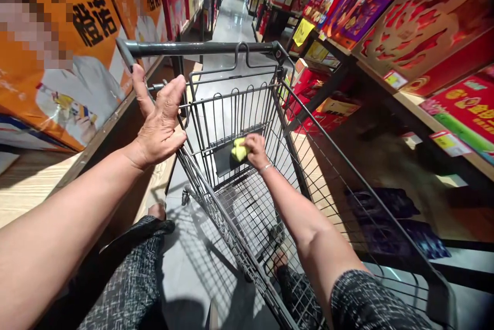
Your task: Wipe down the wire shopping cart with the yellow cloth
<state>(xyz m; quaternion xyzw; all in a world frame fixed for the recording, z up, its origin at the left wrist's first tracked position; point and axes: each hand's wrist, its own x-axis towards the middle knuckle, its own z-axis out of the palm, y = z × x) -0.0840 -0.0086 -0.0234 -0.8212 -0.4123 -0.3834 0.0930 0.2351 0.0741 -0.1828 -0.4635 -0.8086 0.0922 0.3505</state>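
A dark grey wire shopping cart (247, 65) stands in front of me, tilted in my view. My right hand (256, 150) reaches down inside its basket, closed around a crumpled yellow-green cloth (240, 150). The cloth is against or just in front of the black panel (224, 160) on the basket's end wall; I cannot tell whether they touch. At the cart's left upper corner is my left hand (160, 124), resting by the frame below the handlebar (200, 48). Its fingers are stretched and spread, not wrapped around the bar.
Large orange printed boxes (92, 5) line a wooden shelf on the left. Red and purple gift packs (351, 13) fill shelves on the right, close beside the cart. The tiled aisle (231, 16) runs ahead between the shelves. My feet are beside and beneath the cart.
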